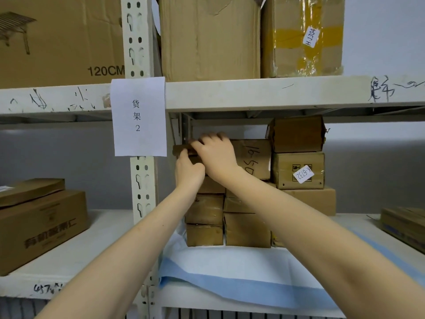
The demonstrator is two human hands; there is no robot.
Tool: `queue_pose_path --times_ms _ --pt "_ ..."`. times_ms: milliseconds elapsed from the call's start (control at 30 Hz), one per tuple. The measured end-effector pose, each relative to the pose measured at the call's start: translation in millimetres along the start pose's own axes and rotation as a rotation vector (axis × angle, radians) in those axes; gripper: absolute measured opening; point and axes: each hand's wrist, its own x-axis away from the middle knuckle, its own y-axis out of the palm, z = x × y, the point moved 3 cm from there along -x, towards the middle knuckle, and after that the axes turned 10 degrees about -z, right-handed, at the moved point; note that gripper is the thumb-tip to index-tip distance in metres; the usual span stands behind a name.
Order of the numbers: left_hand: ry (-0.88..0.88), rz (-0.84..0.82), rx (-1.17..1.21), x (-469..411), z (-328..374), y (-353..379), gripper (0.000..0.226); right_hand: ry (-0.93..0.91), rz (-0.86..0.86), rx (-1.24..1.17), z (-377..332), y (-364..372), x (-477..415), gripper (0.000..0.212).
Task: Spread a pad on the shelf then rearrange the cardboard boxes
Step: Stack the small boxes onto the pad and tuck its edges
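Both bare forearms reach up from the bottom edge toward the middle level of a white metal shelf, which a slotted upright post splits into two bays. On the level above stand three big cartons: the 120CM carton left of the post, a creased plain carton right of it, and a yellow-taped carton tagged H-J304 touching that one. In the right bay of the middle level lies the pad, blue and white, spread out with wrinkles at its left end and its front edge hanging over the shelf lip. On its back part stands the stack of cardboard boxes, in columns pressed side by side; the right column carries a labelled box marked K-6732. A brown box with a flatter one on top sits in the left bay. A paper sign hangs on the post. At the top of the stack's left column is a small flat box. The right hand grips it with fingers curled over its top, and the left hand holds it from below, thumb against its front.
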Motion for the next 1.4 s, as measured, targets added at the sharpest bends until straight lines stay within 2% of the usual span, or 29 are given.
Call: queue_pose_path --times_ms 233,400,533,633,733,900,933,1000,1100,1167,1233,1300,1400 --pt "0.030 -0.028 -0.096 3 -9 22 0.066 0.087 0.138 -0.164 39 -14 46 0.033" --pt "0.007 -0.115 -0.255 13 -7 38 0.065 0.046 0.167 -0.255 71 -28 91 0.016" --pt "0.141 -0.039 -0.374 32 6 47 0.051 0.094 0.192 -0.302 98 -34 128 0.017" --pt "0.281 -0.078 -0.343 49 19 72 0.033 0.205 0.236 -0.391 125 -37 155 0.020" --pt "0.372 -0.176 -0.285 73 35 120 0.026 0.360 0.266 -0.457 159 -34 187 0.027" --pt "0.419 -0.382 -0.235 104 42 211 0.027 0.646 0.300 -0.453 231 -24 256 0.006" --pt "0.420 -0.410 -0.235 108 42 229 0.027 0.727 0.270 -0.428 248 -20 270 0.012" --pt "0.412 -0.454 -0.246 117 45 267 0.028 0.898 0.108 -0.343 292 -8 302 0.034" --pt "0.387 -0.490 -0.280 124 50 306 0.026 1.069 -0.331 -0.171 341 11 345 0.071" --pt "0.350 -0.500 -0.279 127 55 325 0.026 1.089 -0.626 -0.113 364 22 369 0.094" --pt "0.333 -0.495 -0.281 131 63 352 0.026 1.062 -0.829 -0.109 387 31 392 0.103" --pt "0.302 -0.496 -0.279 135 68 371 0.027 1.034 -0.930 -0.164 399 43 408 0.103" --pt "0.255 -0.526 -0.266 139 70 392 0.025 0.986 -0.832 -0.202 402 57 420 0.092"
